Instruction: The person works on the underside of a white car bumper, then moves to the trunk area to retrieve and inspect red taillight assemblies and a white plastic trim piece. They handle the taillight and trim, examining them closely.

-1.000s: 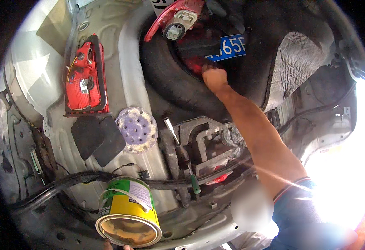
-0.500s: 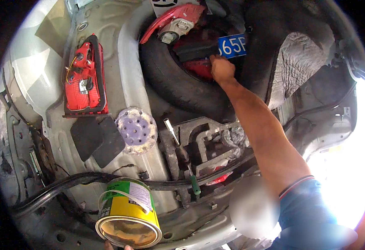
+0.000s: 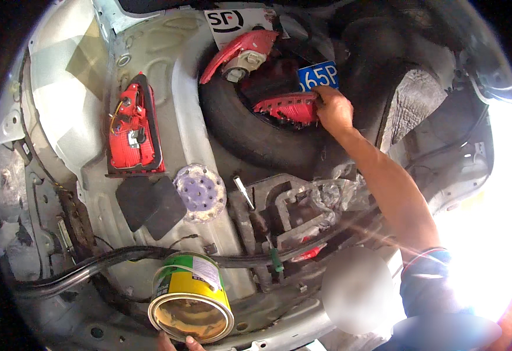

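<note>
My right hand [image 3: 334, 112] reaches into the spare tyre [image 3: 232, 131], its fingers closed on the right end of a red tail light [image 3: 288, 109]. A blue plate [image 3: 318, 76] lies just beyond that hand. Resting across the tyre's upper left is another red lamp [image 3: 241, 54] with a pale socket. At the lower edge, fingertips of my left hand [image 3: 192, 343] grip the base of a yellow and green tin [image 3: 194, 285], tilted with its round end toward me; the rest of that hand is out of view.
On the metal boot floor at left lie a red tail light housing [image 3: 133, 131], black sheets [image 3: 150, 205] and a purple sanding disc [image 3: 200, 193]. A green-handled tool [image 3: 276, 259] sits in the grey foam tray [image 3: 288, 202]. A black rubber seal [image 3: 104, 257] crosses in front.
My right hand has drawn the red tail light up and nearer from inside the tyre, so more of it shows. My left hand stays at the tin. The whole view has shifted slightly.
</note>
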`<action>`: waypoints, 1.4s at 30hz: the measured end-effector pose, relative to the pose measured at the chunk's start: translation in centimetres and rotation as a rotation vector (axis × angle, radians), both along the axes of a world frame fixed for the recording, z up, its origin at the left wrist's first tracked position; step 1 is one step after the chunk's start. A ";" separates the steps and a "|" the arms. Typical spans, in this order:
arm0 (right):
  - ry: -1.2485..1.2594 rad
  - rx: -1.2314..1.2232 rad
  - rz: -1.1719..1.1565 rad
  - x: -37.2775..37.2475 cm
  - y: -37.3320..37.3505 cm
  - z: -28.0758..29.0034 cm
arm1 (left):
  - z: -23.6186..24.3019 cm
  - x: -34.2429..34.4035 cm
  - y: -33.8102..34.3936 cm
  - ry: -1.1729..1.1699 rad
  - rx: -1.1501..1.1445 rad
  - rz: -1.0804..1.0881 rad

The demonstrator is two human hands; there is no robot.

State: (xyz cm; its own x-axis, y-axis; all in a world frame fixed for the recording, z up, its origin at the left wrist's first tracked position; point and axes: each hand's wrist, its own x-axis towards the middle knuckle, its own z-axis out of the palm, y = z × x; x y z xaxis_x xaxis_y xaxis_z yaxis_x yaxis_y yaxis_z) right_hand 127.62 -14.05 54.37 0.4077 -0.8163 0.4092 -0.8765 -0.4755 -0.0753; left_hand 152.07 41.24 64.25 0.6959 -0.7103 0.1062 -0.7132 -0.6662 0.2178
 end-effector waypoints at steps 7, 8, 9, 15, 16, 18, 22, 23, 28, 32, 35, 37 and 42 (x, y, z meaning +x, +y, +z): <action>-0.290 0.045 0.239 1.0 7.2 7.9 | 1.4 -0.3 -0.5 0.161 -0.077 0.049; -0.273 0.011 0.329 0.9 8.4 9.3 | 1.7 -0.5 -0.5 0.099 -0.140 0.023; -0.260 -0.028 0.419 1.0 9.5 10.6 | 2.0 -0.6 -0.4 0.031 -0.206 -0.003; -0.192 -0.065 0.692 1.5 16.8 15.9 | 3.8 -5.5 -9.8 1.250 -0.829 0.030; -0.188 -0.066 0.720 1.8 18.0 16.3 | 4.8 -6.9 -12.9 2.000 -1.121 0.490; -0.204 -0.054 0.736 0.4 19.8 16.0 | 2.5 -7.2 -15.7 2.299 -1.183 0.420; -0.178 -0.026 0.771 -1.4 21.8 15.6 | 1.2 -7.6 -17.6 2.226 -1.055 0.557; -0.147 -0.023 0.777 -2.1 22.0 15.3 | 1.2 -7.7 -17.3 2.234 -1.047 0.514; -0.388 0.307 0.373 -3.4 24.1 14.3 | 0.4 -8.2 -16.5 2.145 -1.095 0.421; -1.168 1.130 0.015 -4.2 24.4 12.8 | 0.6 -7.4 -16.1 2.046 -1.134 0.359; -1.527 1.486 -0.021 -3.5 23.4 13.3 | -0.8 -7.1 -15.1 2.015 -1.143 0.356; -1.369 1.428 0.022 -3.2 23.8 12.6 | -0.7 -6.9 -14.9 2.039 -1.146 0.360; -1.307 1.368 0.053 -2.6 24.3 11.3 | -1.8 -6.8 -13.9 2.082 -1.154 0.366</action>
State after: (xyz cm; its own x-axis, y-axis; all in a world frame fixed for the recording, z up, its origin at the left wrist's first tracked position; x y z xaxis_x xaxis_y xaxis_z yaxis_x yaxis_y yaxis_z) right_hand 125.05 10.22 65.69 0.4527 -0.8019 -0.3900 0.0471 0.4582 -0.8876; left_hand 145.22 27.33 62.47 0.3944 -0.7706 -0.5005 0.8918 0.1896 0.4108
